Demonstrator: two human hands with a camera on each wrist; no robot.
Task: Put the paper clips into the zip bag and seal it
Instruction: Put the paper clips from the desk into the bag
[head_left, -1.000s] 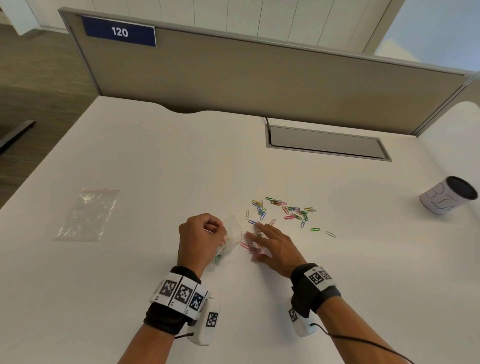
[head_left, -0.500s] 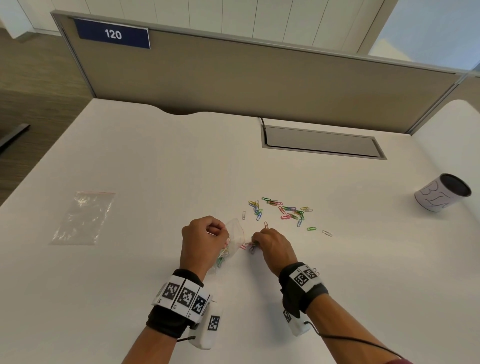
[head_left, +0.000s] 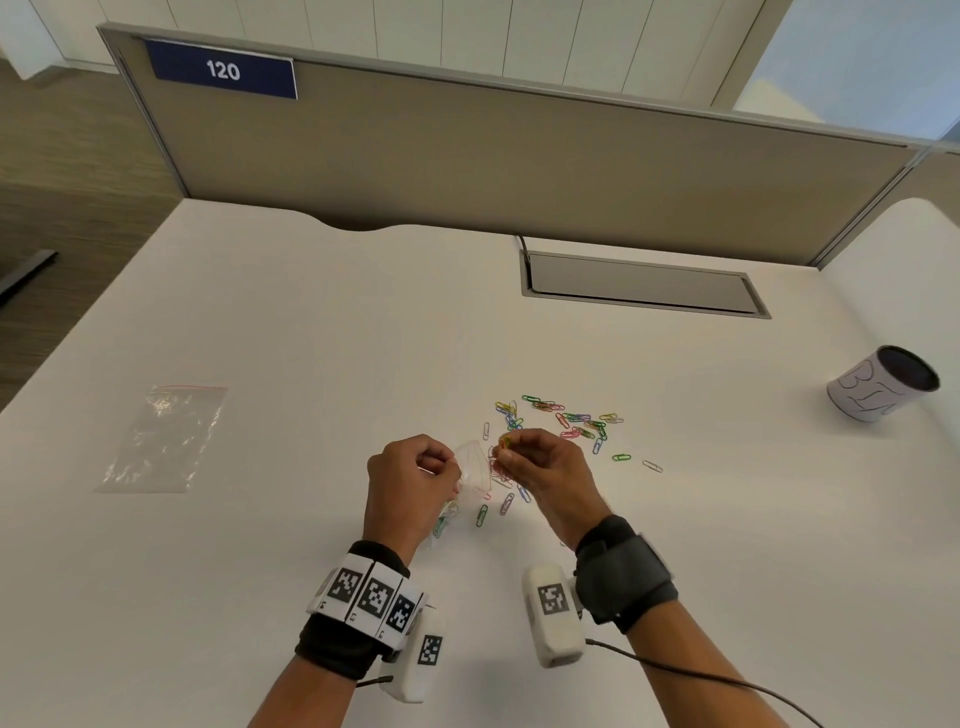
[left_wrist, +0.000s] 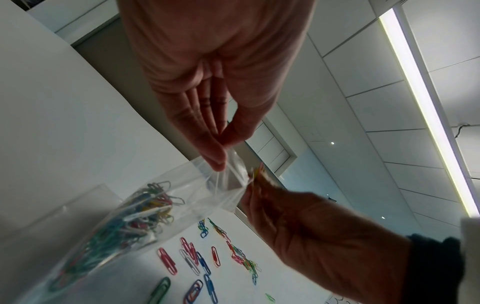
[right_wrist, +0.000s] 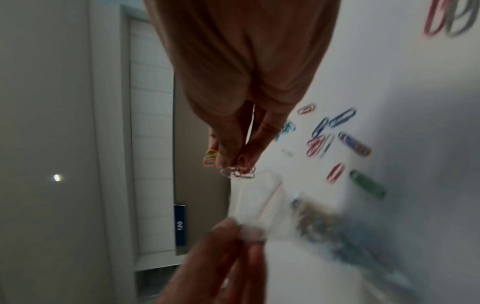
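My left hand (head_left: 415, 478) pinches the rim of a clear zip bag (head_left: 475, 470) and holds its mouth open above the white desk. The zip bag (left_wrist: 109, 226) holds a heap of coloured paper clips (left_wrist: 137, 218). My right hand (head_left: 540, 467) pinches several paper clips (right_wrist: 233, 166) at the bag's mouth; yellow and orange ones (head_left: 505, 441) stick out above the fingertips. More loose clips (head_left: 566, 421) lie scattered on the desk beyond the hands, and a few (head_left: 506, 504) lie under them.
A second empty zip bag (head_left: 161, 439) lies flat at the left of the desk (head_left: 311, 338). A white cup with a dark inside (head_left: 883, 384) stands at the far right. A grey cable hatch (head_left: 644, 285) sits near the partition (head_left: 467, 156).
My right hand closed on clips lying on the desk, then rose with them to the bag's mouth. The left hand kept hold of the bag.
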